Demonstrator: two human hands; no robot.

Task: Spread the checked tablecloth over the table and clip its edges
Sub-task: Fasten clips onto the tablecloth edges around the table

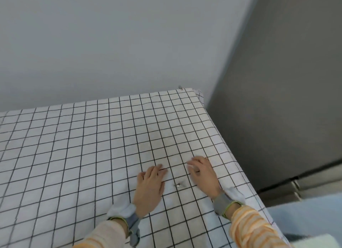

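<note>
The white tablecloth (pixel 88 147) with black checks lies spread flat over the table, its right side folding down over the edge. My left hand (pixel 149 188) rests flat on the cloth, palm down, fingers apart. My right hand (pixel 202 173) lies on the cloth near the right edge, fingers slightly curled, holding nothing I can see. Between the two hands a small metal clip (pixel 179 184) lies loose on the cloth. Another metal clip (pixel 180 88) sits at the far right corner of the table.
A pale wall runs behind the table's far edge. To the right is a grey wall and a dark panel with metal fittings (pixel 296 184). A light blue surface (pixel 303 218) and a white object (pixel 314 241) lie at the lower right.
</note>
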